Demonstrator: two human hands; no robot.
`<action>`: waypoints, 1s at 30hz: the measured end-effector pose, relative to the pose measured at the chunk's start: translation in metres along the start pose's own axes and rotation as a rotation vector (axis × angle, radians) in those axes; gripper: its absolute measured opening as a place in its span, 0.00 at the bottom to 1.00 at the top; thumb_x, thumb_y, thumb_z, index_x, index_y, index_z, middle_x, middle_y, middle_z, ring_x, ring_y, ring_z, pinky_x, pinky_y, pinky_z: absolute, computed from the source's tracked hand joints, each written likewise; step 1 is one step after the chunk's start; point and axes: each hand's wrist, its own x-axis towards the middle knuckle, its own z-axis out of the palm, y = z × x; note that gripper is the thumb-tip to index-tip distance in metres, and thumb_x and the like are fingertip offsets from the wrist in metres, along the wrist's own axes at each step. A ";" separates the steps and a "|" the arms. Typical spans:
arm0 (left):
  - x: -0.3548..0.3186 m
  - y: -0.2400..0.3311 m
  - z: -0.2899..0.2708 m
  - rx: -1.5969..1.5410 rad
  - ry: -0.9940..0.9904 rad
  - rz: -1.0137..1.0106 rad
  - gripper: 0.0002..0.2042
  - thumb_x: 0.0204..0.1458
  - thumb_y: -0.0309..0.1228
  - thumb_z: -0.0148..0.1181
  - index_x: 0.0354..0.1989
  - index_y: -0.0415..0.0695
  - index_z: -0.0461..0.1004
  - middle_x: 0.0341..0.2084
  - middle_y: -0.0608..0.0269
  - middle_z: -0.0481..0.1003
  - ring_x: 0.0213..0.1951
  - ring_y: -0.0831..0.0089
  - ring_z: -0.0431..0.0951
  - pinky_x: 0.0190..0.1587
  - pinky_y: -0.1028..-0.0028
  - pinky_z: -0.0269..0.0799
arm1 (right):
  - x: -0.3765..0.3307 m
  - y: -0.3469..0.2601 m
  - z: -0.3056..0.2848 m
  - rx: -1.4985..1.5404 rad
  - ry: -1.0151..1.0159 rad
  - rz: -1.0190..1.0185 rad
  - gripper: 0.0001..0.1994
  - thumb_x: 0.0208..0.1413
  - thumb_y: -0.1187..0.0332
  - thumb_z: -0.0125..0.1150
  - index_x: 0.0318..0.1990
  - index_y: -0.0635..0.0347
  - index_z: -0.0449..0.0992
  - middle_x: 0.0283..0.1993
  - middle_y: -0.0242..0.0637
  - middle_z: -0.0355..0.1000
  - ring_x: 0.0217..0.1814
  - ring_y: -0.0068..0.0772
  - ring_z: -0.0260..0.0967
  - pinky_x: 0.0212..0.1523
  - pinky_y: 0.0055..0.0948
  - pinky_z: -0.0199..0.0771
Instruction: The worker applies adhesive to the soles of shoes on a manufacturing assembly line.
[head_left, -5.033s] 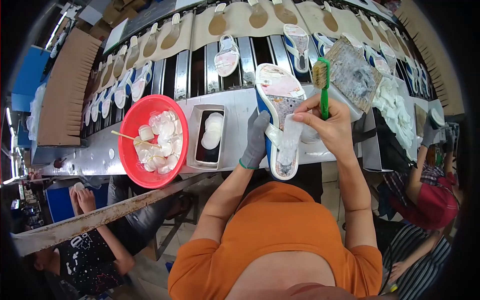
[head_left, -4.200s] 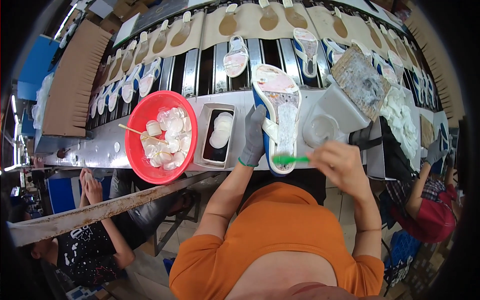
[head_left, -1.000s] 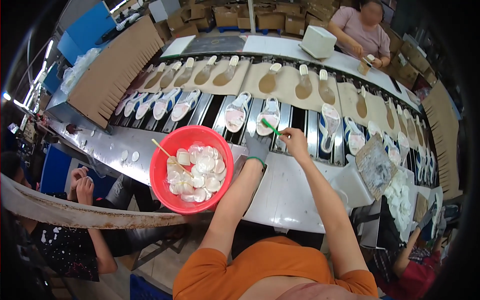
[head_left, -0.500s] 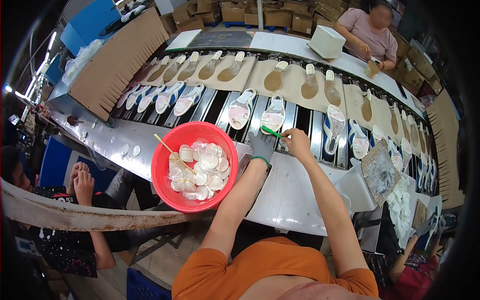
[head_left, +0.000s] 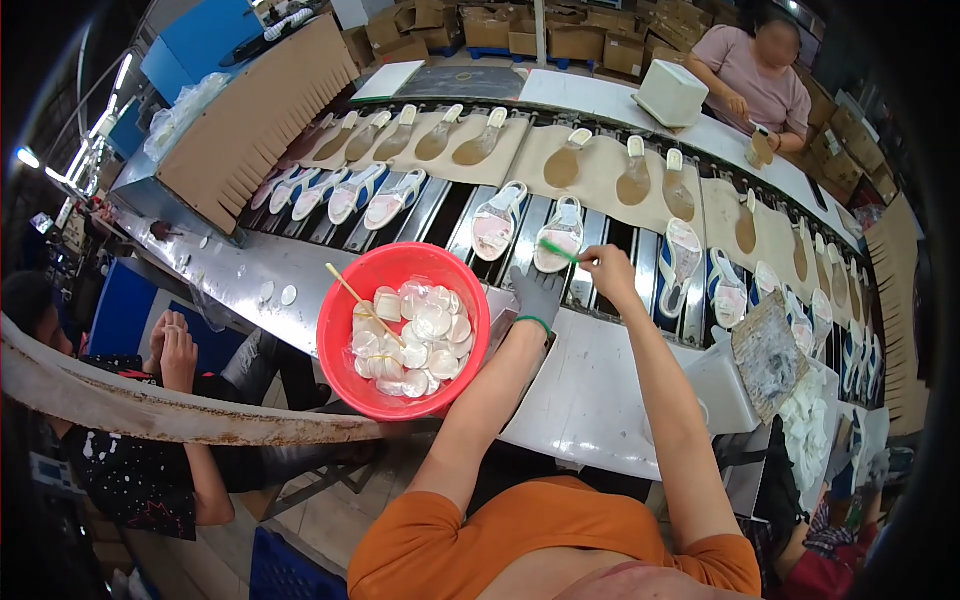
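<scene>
Pinched in my right hand (head_left: 607,272) is a slim green brush (head_left: 560,250), its head over the pinkish-white upward face of a sandal (head_left: 559,232) on the rollers. The brush head is blurred. My left hand (head_left: 537,298), in a grey glove with a green cuff, has its fingers stretched out and apart by the sandal's near end. I cannot tell whether its fingertips press on the sandal. Just to the left lies another blue-and-white sandal (head_left: 498,222), and a further sandal (head_left: 681,265) is on the right.
A red bucket (head_left: 333,372) of round whitish pads, with a wooden-handled stick, stands left of my forearm. Brown soles (head_left: 562,167) lie on beige cloth (head_left: 520,180) beyond the sandals. A white container (head_left: 722,385) stands at right. Co-workers are across and at left.
The brush and my right hand have moved away from the sandal's near end, up and to the right, over its middle. My left hand stays nearly in place. The whole view has shifted slightly.
</scene>
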 end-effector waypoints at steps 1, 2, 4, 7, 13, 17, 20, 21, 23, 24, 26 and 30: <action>0.001 0.000 0.000 -0.009 0.012 -0.004 0.43 0.61 0.63 0.37 0.71 0.35 0.51 0.71 0.49 0.52 0.72 0.54 0.52 0.73 0.57 0.49 | -0.003 0.000 -0.001 -0.050 0.113 0.044 0.07 0.50 0.67 0.67 0.37 0.53 0.85 0.36 0.43 0.81 0.40 0.46 0.79 0.40 0.42 0.75; 0.001 0.001 -0.001 -0.013 0.028 -0.022 0.43 0.61 0.63 0.37 0.71 0.35 0.51 0.71 0.48 0.51 0.72 0.53 0.51 0.73 0.57 0.49 | -0.007 0.001 -0.002 -0.069 0.129 0.063 0.07 0.50 0.68 0.66 0.36 0.55 0.84 0.35 0.43 0.80 0.39 0.48 0.78 0.40 0.43 0.74; 0.002 0.001 -0.001 -0.044 0.026 -0.015 0.42 0.61 0.63 0.37 0.72 0.37 0.50 0.72 0.50 0.49 0.73 0.53 0.50 0.74 0.56 0.45 | -0.018 0.000 0.000 -0.070 0.081 0.091 0.06 0.49 0.69 0.67 0.36 0.54 0.83 0.34 0.39 0.80 0.38 0.47 0.77 0.38 0.43 0.73; 0.004 0.000 -0.001 -0.106 0.040 -0.014 0.43 0.60 0.64 0.38 0.73 0.40 0.50 0.72 0.53 0.51 0.73 0.59 0.51 0.74 0.59 0.43 | -0.026 -0.002 0.001 -0.076 -0.015 -0.010 0.09 0.45 0.70 0.70 0.36 0.54 0.85 0.33 0.41 0.80 0.37 0.48 0.77 0.39 0.41 0.73; 0.023 0.015 -0.004 -0.222 0.240 0.220 0.41 0.58 0.63 0.44 0.74 0.49 0.51 0.73 0.63 0.51 0.74 0.63 0.48 0.73 0.59 0.41 | 0.014 -0.021 0.024 0.238 -0.061 -0.066 0.13 0.45 0.75 0.69 0.41 0.62 0.84 0.35 0.45 0.81 0.37 0.37 0.79 0.42 0.32 0.75; 0.037 0.036 -0.006 -0.501 0.212 0.232 0.39 0.58 0.62 0.43 0.73 0.53 0.52 0.72 0.64 0.52 0.74 0.65 0.48 0.73 0.60 0.40 | 0.041 -0.048 0.065 0.163 -0.066 -0.160 0.14 0.45 0.77 0.67 0.42 0.61 0.84 0.34 0.47 0.80 0.37 0.46 0.78 0.41 0.37 0.75; 0.039 0.040 -0.001 -0.535 0.138 0.261 0.37 0.59 0.62 0.42 0.73 0.54 0.53 0.71 0.62 0.53 0.73 0.67 0.48 0.73 0.61 0.39 | 0.049 -0.062 0.083 -0.055 0.025 -0.170 0.14 0.45 0.80 0.63 0.41 0.59 0.84 0.42 0.48 0.75 0.45 0.52 0.75 0.46 0.45 0.74; 0.037 0.041 0.001 -0.543 0.112 0.261 0.37 0.59 0.62 0.42 0.72 0.55 0.53 0.71 0.62 0.53 0.73 0.67 0.48 0.73 0.62 0.39 | 0.050 -0.065 0.085 -0.081 0.017 -0.196 0.14 0.45 0.80 0.62 0.41 0.58 0.84 0.43 0.48 0.74 0.46 0.52 0.75 0.46 0.46 0.74; 0.034 0.040 0.005 -0.549 0.067 0.263 0.36 0.59 0.62 0.41 0.72 0.56 0.54 0.70 0.61 0.54 0.73 0.68 0.49 0.73 0.63 0.38 | 0.047 -0.068 0.086 -0.149 -0.044 -0.182 0.14 0.46 0.81 0.61 0.40 0.58 0.83 0.46 0.49 0.71 0.48 0.53 0.74 0.47 0.47 0.74; 0.032 0.039 0.006 -0.554 0.056 0.262 0.35 0.59 0.62 0.40 0.72 0.56 0.54 0.70 0.60 0.54 0.72 0.69 0.49 0.73 0.64 0.38 | 0.046 -0.068 0.086 -0.182 -0.080 -0.233 0.14 0.45 0.81 0.61 0.40 0.58 0.83 0.46 0.48 0.71 0.48 0.52 0.74 0.48 0.47 0.74; 0.029 0.036 0.004 -0.507 -0.002 0.265 0.37 0.59 0.63 0.39 0.73 0.56 0.53 0.72 0.61 0.51 0.73 0.68 0.47 0.73 0.63 0.37 | 0.041 -0.067 0.084 -0.262 -0.132 -0.306 0.15 0.45 0.81 0.62 0.41 0.58 0.83 0.47 0.48 0.71 0.49 0.52 0.74 0.48 0.47 0.74; 0.025 0.034 0.002 -0.454 0.044 0.309 0.40 0.59 0.64 0.37 0.75 0.52 0.48 0.76 0.62 0.44 0.75 0.65 0.44 0.73 0.61 0.40 | 0.038 -0.070 0.071 -0.060 -0.191 -0.254 0.13 0.43 0.82 0.62 0.37 0.59 0.84 0.42 0.49 0.75 0.47 0.54 0.75 0.47 0.46 0.74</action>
